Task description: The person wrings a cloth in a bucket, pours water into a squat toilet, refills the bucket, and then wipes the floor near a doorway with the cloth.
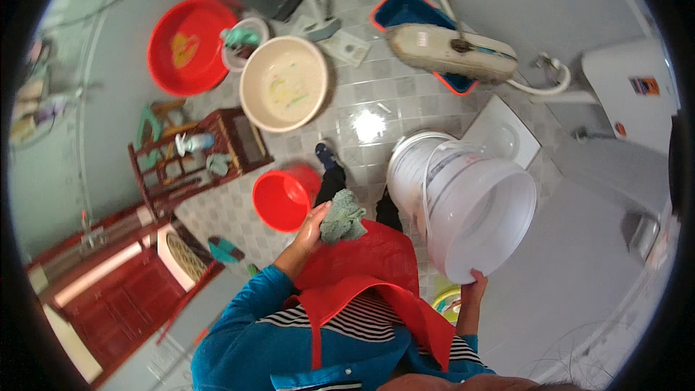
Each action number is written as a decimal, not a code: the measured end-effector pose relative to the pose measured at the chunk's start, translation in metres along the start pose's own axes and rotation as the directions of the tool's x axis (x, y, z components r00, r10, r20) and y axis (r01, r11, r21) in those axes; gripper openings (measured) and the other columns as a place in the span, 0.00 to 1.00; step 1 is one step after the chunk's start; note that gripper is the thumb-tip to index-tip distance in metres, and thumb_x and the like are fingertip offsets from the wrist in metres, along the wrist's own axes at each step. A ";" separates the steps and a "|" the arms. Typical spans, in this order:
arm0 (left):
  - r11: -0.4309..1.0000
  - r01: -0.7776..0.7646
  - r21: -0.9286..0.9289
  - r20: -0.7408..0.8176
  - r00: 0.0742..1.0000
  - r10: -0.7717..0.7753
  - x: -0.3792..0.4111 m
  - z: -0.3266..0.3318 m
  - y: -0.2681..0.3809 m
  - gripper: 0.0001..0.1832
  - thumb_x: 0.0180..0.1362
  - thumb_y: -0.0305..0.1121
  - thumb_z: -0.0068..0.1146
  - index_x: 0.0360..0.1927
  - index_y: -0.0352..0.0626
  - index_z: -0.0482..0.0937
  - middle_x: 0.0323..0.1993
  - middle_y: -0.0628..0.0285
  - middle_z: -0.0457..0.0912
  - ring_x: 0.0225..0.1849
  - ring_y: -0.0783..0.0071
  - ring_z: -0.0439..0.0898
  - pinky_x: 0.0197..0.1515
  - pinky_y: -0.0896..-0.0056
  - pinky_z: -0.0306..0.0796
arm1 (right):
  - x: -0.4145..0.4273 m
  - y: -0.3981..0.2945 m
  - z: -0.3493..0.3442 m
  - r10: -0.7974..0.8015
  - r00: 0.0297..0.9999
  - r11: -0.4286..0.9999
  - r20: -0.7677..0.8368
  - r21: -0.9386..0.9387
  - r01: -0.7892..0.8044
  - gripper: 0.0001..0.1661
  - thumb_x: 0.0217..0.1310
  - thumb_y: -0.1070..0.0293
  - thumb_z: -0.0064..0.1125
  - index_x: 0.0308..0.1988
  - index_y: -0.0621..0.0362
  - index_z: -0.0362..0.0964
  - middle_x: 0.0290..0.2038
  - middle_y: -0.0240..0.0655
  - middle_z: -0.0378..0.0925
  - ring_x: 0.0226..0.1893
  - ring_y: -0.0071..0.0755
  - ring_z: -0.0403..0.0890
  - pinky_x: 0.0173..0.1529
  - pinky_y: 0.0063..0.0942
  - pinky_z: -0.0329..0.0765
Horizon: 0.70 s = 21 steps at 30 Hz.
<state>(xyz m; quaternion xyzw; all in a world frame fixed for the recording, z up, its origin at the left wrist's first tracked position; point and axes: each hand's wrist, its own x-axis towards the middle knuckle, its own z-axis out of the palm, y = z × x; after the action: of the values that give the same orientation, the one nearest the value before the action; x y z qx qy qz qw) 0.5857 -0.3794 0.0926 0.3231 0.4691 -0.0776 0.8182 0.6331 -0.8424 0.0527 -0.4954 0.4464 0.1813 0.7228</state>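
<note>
My left hand (310, 227) grips a crumpled grey-green cloth (342, 217) in front of my red apron (364, 258). My right hand (474, 284) holds the rim of a white plastic bucket (453, 203), which is tilted with its mouth facing up and to the right. The bucket's wire handle hangs along its side. Behind it stands another white container (408, 160); whether the two touch is hard to tell. A red bucket (310, 178) stands on the floor just beyond my left hand.
A cream basin (309, 103) and a red basin (163, 73) lie ahead on the left. A wooden chair (231, 114) holds a spray bottle (202, 142). Ahead right are a blue bin with an orange rim (412, 8) and a squat toilet (526, 146) in the tiled floor (358, 87).
</note>
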 end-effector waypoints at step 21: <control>0.938 -0.134 -0.320 -0.214 0.975 0.067 -0.071 -0.073 -0.089 0.20 0.61 0.45 0.50 0.47 0.38 0.75 0.39 0.65 0.80 0.39 0.78 0.77 0.45 0.75 0.69 | 0.252 0.084 0.018 0.187 0.953 0.303 0.240 -0.937 0.177 0.25 0.56 0.79 0.41 0.55 0.67 0.54 0.53 0.49 0.66 0.53 0.55 0.70 0.52 0.51 0.75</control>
<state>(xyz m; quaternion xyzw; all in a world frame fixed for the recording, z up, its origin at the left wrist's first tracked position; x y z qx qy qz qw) 0.4561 -0.4170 0.0845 0.2100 0.5379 0.0775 0.8128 0.7174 -0.8344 -0.1995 -0.7899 0.1368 0.4859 0.3482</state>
